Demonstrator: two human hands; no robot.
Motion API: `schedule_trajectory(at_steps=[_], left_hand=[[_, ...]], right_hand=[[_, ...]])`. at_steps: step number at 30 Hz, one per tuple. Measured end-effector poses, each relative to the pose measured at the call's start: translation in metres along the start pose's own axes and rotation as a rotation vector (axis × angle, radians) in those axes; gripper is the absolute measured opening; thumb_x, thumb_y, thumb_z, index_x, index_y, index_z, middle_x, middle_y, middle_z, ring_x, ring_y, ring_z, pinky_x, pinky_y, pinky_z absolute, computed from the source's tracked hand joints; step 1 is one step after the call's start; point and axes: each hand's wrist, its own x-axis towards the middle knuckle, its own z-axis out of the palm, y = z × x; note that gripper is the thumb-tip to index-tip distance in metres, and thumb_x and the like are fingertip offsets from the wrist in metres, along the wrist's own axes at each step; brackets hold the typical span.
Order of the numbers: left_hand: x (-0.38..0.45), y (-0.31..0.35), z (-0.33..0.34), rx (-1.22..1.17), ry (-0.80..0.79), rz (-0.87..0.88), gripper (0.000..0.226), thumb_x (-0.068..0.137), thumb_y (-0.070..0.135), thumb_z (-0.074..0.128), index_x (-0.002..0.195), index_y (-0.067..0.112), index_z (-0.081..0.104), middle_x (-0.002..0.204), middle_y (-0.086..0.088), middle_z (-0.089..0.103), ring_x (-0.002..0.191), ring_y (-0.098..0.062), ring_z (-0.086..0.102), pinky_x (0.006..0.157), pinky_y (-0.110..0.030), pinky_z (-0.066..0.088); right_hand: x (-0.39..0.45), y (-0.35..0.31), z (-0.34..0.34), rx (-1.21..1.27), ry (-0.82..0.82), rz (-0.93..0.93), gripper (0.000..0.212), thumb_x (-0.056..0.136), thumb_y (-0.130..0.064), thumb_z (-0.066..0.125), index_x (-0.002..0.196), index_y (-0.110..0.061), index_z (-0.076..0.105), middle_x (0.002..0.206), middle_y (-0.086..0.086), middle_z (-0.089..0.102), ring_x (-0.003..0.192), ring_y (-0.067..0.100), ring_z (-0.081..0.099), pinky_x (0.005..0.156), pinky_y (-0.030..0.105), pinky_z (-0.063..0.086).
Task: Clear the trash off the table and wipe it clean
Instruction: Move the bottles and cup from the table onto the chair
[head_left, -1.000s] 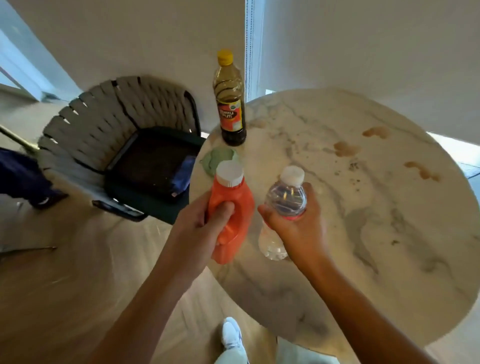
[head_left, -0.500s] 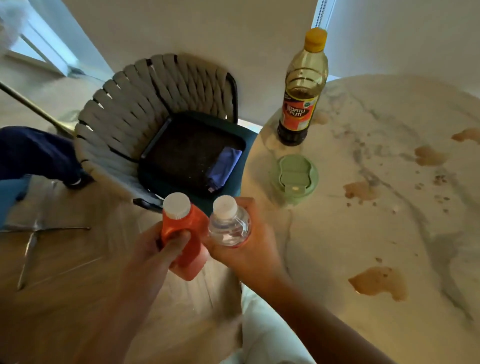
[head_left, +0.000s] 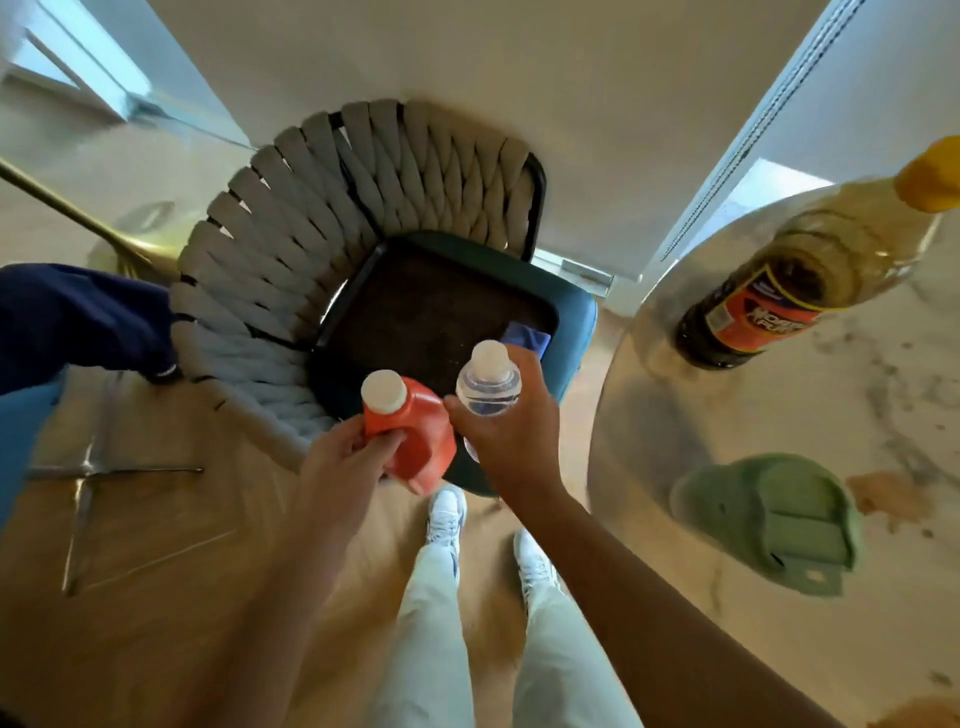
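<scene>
Left hand (head_left: 345, 462): fingers wrapped around the orange bottle (head_left: 410, 431), gripping its handle side, held above the floor at the near edge of the chair.
Right hand (head_left: 511, 436): fingers closed around the clear water bottle (head_left: 488, 387), held just right of the orange one, over the front of the seat.
Orange bottle: opaque plastic, squat jug shape with a moulded handle, white round screw cap.
Clear water bottle: small, see-through ribbed plastic, white cap; its lower part is hidden by the hand.
Table (head_left: 779, 415): round, pale glossy marble with grey veins, at right; brown spill stains (head_left: 883, 493) on its near part.
Left on the table: tall vinegar bottle (head_left: 789, 291) with yellow cap and red-orange label, far; green plastic lid (head_left: 774, 519), round with a flip tab, near.
Chair (head_left: 322, 234): curved back of thick woven grey straps, dark teal seat.
Tray (head_left: 426, 317): dark, rectangular, on the seat, with a blue cloth (head_left: 527, 335) at its right corner.
</scene>
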Motion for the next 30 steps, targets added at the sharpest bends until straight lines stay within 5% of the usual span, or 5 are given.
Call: schedule_trajectory(at_steps=[6, 13, 19, 23, 30], left_hand=[[0.118, -0.013, -0.024, 0.114, -0.004, 0.005, 0.012, 0.087, 0.026, 0.060, 0.080, 0.016, 0.062, 0.069, 0.000, 0.059, 0.073, -0.021, 0.056, 0.073, -0.039, 0.042], [0.229, -0.036, -0.053, -0.030, 0.029, -0.071, 0.019, 0.074, 0.039, 0.063, 0.079, 0.020, 0.063, 0.085, -0.015, 0.065, 0.087, -0.022, 0.061, 0.093, -0.055, 0.047], [0.280, -0.056, -0.063, -0.076, 0.053, -0.045, 0.024, 0.080, 0.034, 0.060, 0.080, 0.010, 0.059, 0.089, -0.028, 0.060, 0.081, -0.018, 0.055, 0.090, -0.047, 0.048], [0.297, -0.065, -0.066, -0.099, 0.034, -0.062, 0.015, 0.084, 0.032, 0.060, 0.071, 0.024, 0.063, 0.073, -0.007, 0.055, 0.074, -0.018, 0.050, 0.076, -0.038, 0.043], [0.303, -0.078, -0.071, -0.049, 0.040, -0.108, 0.030, 0.093, 0.027, 0.059, 0.076, 0.052, 0.066, 0.091, 0.009, 0.069, 0.099, -0.015, 0.065, 0.096, -0.043, 0.050]], right_hand=[[0.095, 0.024, 0.080, -0.097, 0.078, 0.023, 0.049, 0.069, -0.028, 0.082, 0.107, -0.028, 0.051, 0.096, -0.022, 0.057, 0.093, 0.004, 0.057, 0.085, 0.033, 0.052], [0.193, 0.066, 0.161, -0.238, -0.028, -0.020, 0.049, 0.071, -0.024, 0.079, 0.114, -0.017, 0.055, 0.111, -0.001, 0.064, 0.096, 0.015, 0.059, 0.079, 0.030, 0.048], [0.257, 0.096, 0.216, -0.286, -0.044, -0.065, 0.050, 0.073, -0.025, 0.078, 0.116, -0.015, 0.054, 0.112, 0.000, 0.062, 0.097, 0.017, 0.059, 0.079, 0.032, 0.051], [0.277, 0.111, 0.247, -0.311, -0.070, -0.107, 0.048, 0.072, -0.024, 0.077, 0.114, -0.014, 0.055, 0.109, 0.002, 0.062, 0.095, 0.021, 0.061, 0.079, 0.037, 0.052], [0.277, 0.125, 0.260, -0.370, -0.201, -0.120, 0.049, 0.074, -0.022, 0.077, 0.117, -0.018, 0.054, 0.113, 0.000, 0.059, 0.101, 0.019, 0.057, 0.083, 0.037, 0.051]])
